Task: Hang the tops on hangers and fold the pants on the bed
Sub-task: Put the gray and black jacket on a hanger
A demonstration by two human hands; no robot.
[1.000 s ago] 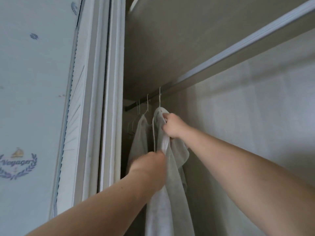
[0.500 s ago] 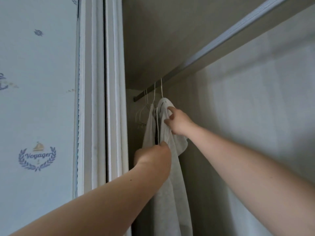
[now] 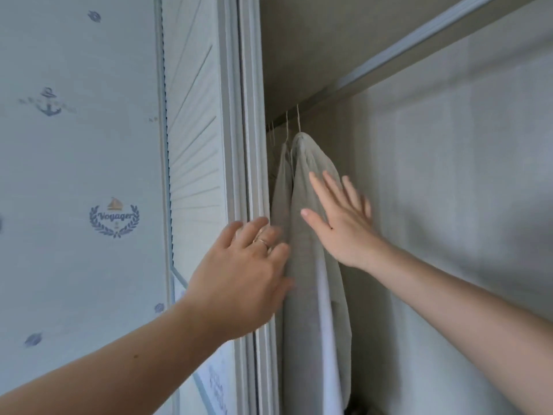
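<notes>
A pale grey top (image 3: 308, 223) hangs on a white wire hanger (image 3: 298, 121) from the wardrobe rail (image 3: 281, 119). A second light top (image 3: 282, 181) hangs just left of it on its own hanger. My right hand (image 3: 344, 220) is spread with straight fingers in front of the near top's shoulder, holding nothing. My left hand (image 3: 245, 265), with a ring on one finger, is in front of the tops' left edge with relaxed fingers and grips nothing. No pants or bed are in view.
The white wardrobe door frame (image 3: 248, 145) stands directly left of the tops. A wall with nautical wallpaper (image 3: 89, 175) fills the left. The wardrobe's back panel (image 3: 449, 205) and a shelf (image 3: 359, 40) above the rail close in the right and top.
Both hands have let go of the grey top and drawn back with fingers spread. The top now hangs free on the rail.
</notes>
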